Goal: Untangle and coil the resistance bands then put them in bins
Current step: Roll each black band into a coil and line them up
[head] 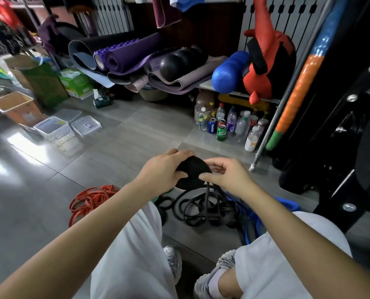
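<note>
Right now both the left hand (164,169) and right hand (229,175) pinch the black band coil (192,170) between their fingers (210,176), and should either grip slacken the coil could spring undone, its loose tail (207,197) below the fingers snagging in the floor tangle (192,210).

Green band (156,199) mostly hidden behind left forearm (115,203), blue band (287,205) partly behind right forearm (266,203).
</note>
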A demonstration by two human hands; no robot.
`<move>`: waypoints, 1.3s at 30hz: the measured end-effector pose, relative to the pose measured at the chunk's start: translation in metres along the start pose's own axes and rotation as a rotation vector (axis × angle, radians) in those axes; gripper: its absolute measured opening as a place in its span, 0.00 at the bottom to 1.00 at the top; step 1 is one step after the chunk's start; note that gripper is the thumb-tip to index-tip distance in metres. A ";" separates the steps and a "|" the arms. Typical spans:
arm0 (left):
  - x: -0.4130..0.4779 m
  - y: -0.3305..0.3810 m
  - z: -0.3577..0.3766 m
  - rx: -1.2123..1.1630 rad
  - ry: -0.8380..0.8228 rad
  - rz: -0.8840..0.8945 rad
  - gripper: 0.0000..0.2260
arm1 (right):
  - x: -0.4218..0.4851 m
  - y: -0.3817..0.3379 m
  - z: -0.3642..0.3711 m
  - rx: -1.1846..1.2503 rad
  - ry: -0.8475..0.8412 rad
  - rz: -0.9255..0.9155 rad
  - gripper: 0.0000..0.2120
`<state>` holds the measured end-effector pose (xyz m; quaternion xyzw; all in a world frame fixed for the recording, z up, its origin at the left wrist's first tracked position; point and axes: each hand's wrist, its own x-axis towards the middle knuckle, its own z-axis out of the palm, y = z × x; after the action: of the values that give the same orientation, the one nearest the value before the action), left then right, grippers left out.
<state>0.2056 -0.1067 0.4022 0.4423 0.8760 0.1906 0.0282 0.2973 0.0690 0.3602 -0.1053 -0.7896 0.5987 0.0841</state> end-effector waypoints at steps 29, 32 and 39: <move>-0.009 0.003 0.004 -0.450 -0.015 -0.262 0.23 | -0.007 -0.008 -0.012 -0.078 0.002 -0.036 0.15; -0.003 0.014 -0.010 -0.035 -0.076 -0.051 0.31 | -0.005 -0.018 -0.009 -0.412 -0.040 -0.035 0.14; 0.003 0.024 -0.014 0.149 -0.127 -0.005 0.11 | -0.009 -0.025 -0.007 -0.305 -0.072 -0.045 0.17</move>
<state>0.2189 -0.0958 0.4241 0.4523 0.8852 0.0962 0.0510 0.3064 0.0671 0.3860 -0.0775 -0.8761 0.4730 0.0522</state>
